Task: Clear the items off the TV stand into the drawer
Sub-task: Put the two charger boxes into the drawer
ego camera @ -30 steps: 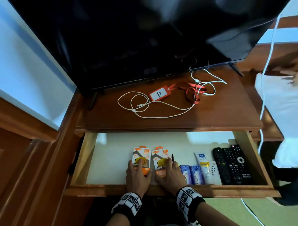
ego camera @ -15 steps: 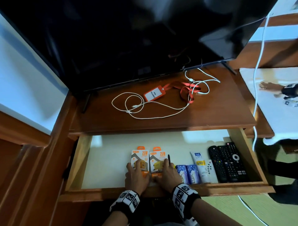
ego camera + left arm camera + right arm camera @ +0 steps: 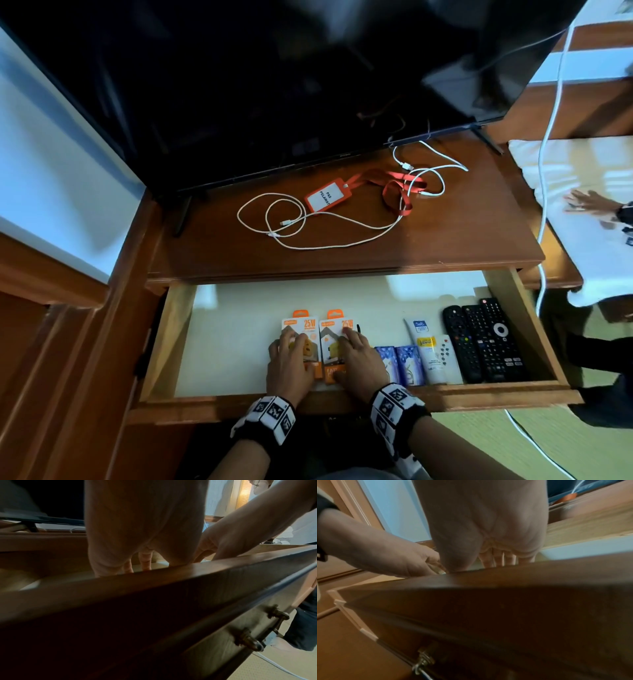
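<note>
The drawer [image 3: 445, 394] of the TV stand [image 3: 445, 236] is pulled out. Two orange charger packs [image 3: 301, 325] lie side by side on its white floor. My left hand [image 3: 291, 358] rests flat on the left pack and my right hand [image 3: 356, 354] rests flat on the right pack [image 3: 334, 327], fingers fairly straight. On the stand top lie a looped white cable [image 3: 274, 222], an orange lanyard badge [image 3: 323, 197] and a second white cable [image 3: 431, 169]. Both wrist views show a palm behind the drawer front [image 3: 171, 577]; the packs are hidden there.
Right of the packs, the drawer holds a black pen [image 3: 358, 328], two blue packets [image 3: 400, 363], a white tube [image 3: 426, 353], a small white remote [image 3: 448, 356] and black remotes [image 3: 486, 339]. The TV [image 3: 274, 85] overhangs the stand. Another person's hand [image 3: 589, 205] lies on white bedding at the right.
Both my hands stay on the charger packs, their fingers a little further up them. The other person's hand at the right has moved across the bedding.
</note>
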